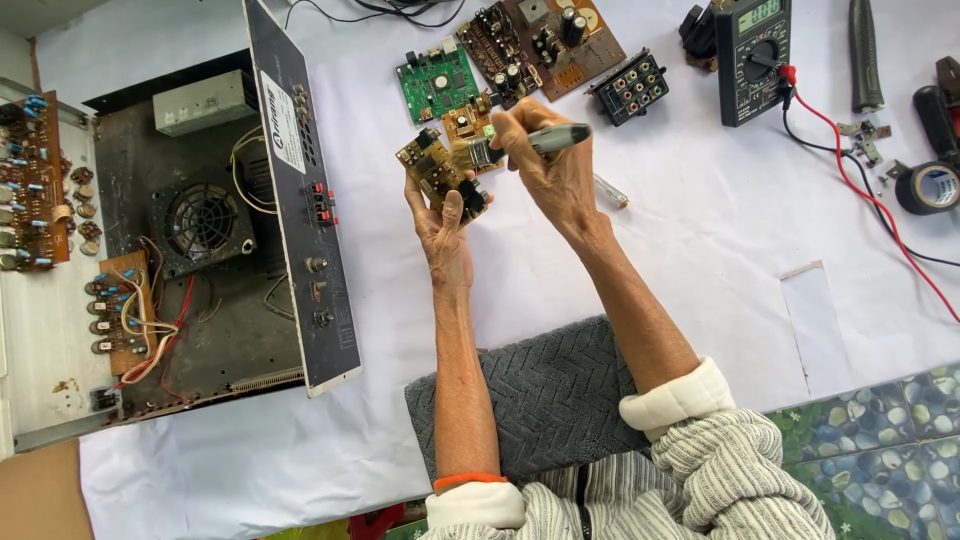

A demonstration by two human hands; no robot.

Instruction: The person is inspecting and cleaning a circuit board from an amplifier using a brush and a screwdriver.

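From the head camera, the left hand (443, 232) holds a small brown circuit board (438, 172) up off the white cloth (700, 250), fingers closed around its edges, likely so the parts face up. The right hand (548, 165) has its fingers wrapped tight on a grey brush (520, 145), with the bristles touching the board. Beyond the board lie a green board (437, 82) and a bigger brown one (540, 45). To its left sits an open amplifier box (205, 230); to its right, a meter (752, 60) with a red wire (870, 200). Nothing blocks the hands.
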